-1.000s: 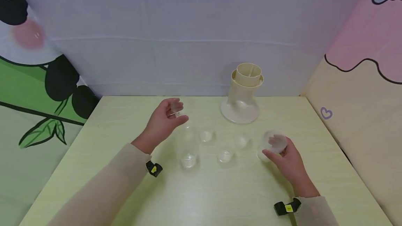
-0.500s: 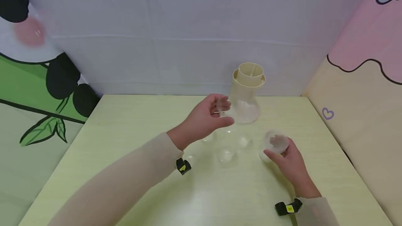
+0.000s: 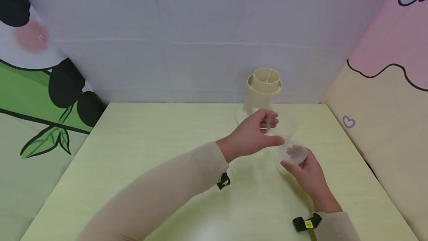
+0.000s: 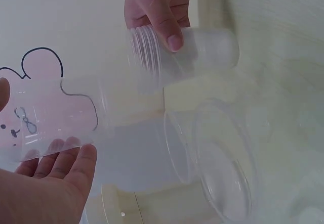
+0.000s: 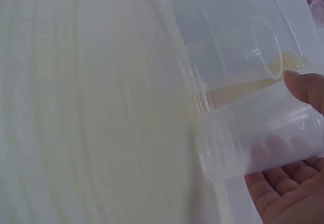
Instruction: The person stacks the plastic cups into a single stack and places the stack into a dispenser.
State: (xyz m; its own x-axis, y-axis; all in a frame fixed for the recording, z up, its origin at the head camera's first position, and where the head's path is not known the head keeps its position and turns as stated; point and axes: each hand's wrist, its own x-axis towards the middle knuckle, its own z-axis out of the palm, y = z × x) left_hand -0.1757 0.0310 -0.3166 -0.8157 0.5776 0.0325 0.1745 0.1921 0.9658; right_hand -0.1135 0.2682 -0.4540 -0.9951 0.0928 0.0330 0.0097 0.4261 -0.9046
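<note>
My left hand (image 3: pixel 255 131) holds a clear plastic cup, thumb on one side and fingers on the other. The left wrist view shows this cup (image 4: pixel 55 115) lying sideways in the grip, apart from the cups in the other hand. My right hand (image 3: pixel 309 176) grips a stack of clear cups (image 4: pixel 212 49) low over the table; several ridged rims lie close together at its mouth. In the right wrist view the thumb and fingers wrap the stack (image 5: pixel 238 138). More clear cups (image 4: pixel 223 173) stand on the table, mostly hidden behind my left arm in the head view.
A cream two-tier tube (image 3: pixel 265 81) on a wide pale base stands at the back of the light wooden table (image 3: pixel 160 122), partly behind my left hand. A white cloth wall (image 3: pixel 200 47) rises behind; printed panels flank both sides.
My left hand has carried its cup rightward across the table, close to the right hand's stack. The right hand has stayed nearly in place, holding its stack.
</note>
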